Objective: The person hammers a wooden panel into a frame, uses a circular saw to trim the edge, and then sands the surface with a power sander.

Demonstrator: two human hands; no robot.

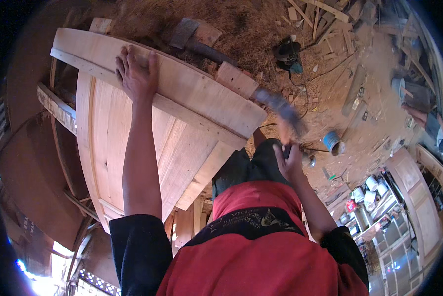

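Observation:
A large pale wooden panel (177,143) with a curved frame, like a door, stands tilted in front of me on the left. My left hand (136,74) lies on the wide edge board (206,91), its fingers stretched toward the far edge. To the right of the panel, my right hand (291,162) is closed around the handle of a hammer (288,116). Motion smears the hammer, and its dark blue-grey head is near the right end of the board. The tip of the handle is hidden in my hand.
Wood blocks (236,79) lie beyond the panel on shavings. A dark corded tool (288,52) rests on the ground, with a blue can (333,143) nearer on the right. Scrap wood (330,22) is piled at the far right. Another panelled door (414,197) leans at the right.

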